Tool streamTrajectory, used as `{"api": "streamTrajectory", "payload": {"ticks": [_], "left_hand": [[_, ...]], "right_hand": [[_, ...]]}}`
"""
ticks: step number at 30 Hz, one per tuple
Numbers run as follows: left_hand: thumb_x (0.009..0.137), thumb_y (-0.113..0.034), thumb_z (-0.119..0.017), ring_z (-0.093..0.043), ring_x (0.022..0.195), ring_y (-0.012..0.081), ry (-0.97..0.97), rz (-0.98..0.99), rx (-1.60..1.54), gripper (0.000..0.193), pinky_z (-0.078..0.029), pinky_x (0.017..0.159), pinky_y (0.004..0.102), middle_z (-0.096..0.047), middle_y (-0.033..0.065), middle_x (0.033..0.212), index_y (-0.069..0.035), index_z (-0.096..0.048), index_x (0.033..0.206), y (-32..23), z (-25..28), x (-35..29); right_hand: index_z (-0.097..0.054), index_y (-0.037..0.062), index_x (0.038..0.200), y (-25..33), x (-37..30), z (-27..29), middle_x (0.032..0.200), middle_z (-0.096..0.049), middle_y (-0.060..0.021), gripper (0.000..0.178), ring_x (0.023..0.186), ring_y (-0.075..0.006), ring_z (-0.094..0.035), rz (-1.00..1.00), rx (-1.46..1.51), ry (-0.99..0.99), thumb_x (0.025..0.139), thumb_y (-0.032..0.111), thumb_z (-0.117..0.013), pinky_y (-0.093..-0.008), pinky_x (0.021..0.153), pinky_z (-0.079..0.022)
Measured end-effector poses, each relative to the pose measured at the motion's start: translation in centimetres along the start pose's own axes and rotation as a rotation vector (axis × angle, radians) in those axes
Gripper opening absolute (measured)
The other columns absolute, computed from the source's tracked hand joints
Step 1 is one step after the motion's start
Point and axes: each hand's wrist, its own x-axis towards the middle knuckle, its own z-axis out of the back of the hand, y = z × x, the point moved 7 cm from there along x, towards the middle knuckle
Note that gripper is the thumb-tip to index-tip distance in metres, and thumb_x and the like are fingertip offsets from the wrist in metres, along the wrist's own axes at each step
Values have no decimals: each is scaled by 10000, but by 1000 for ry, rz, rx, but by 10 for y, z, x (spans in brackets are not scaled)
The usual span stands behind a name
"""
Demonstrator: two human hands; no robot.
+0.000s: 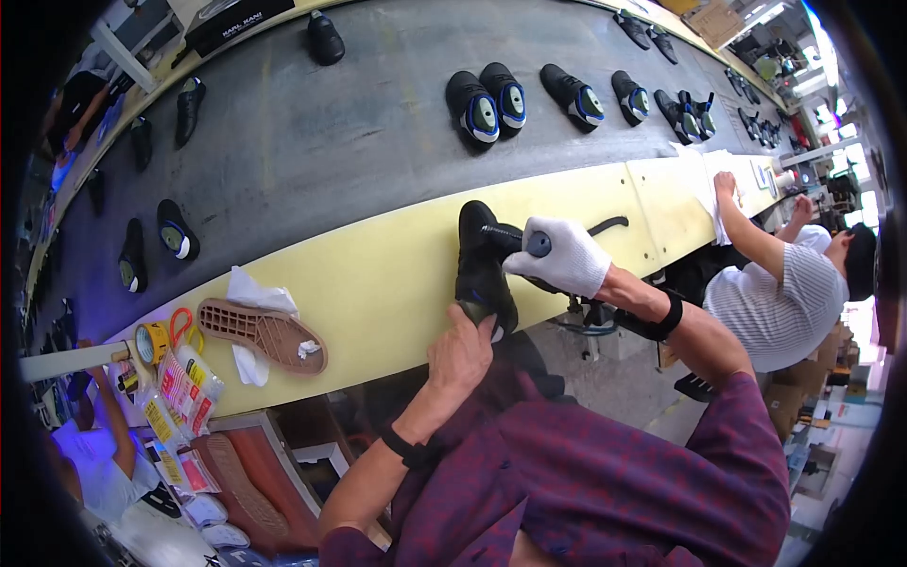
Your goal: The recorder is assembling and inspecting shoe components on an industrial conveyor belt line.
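Note:
On the pale yellow ledge [378, 255] in front of me lies a black shoe [475, 253], its toe pointing away. My left hand [457, 355], bare with a black wristband, grips the shoe's heel end. My right hand [565, 257] wears a white knit glove and is closed around a dark handheld tool [539, 244] with a round grey-blue end. The tool's black front part reaches over the shoe's upper; its exact kind is unclear, as the glove covers much of it. A thin black curved piece [609, 224] sticks out to the right beyond the glove.
Beyond the ledge runs a dark conveyor belt [378, 123] carrying several black shoes [472, 109]. At left lie a brown shoe sole [260, 333], yellow tape [153, 342], orange-handled scissors [180, 325] and plastic packets [189, 383]. A co-worker [784, 293] in a striped top sits at right.

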Motion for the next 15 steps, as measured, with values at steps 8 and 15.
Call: {"api": "streamTrajectory", "payload": {"ticks": [8,15], "left_hand": [[1081,-408,-566,-740,819,515,79,31,68,674,-576,785,576,-725,338,820,217,-418,1287,6,-7,4],[1083,-409,-565,-724,813,538,0,5,-13,661,-565,755,596,-724,349,842,209,-435,1282,12,-8,1]], "right_hand": [[-650,-13,828,9,11,-26,683,-651,-130,460,612,-179,-598,-16,6,131,821,345,-939,-370,600,-508],[-649,-16,840,7,5,-26,688,-651,-145,452,612,-207,-611,38,9,88,828,333,-936,-366,605,-514]]}}
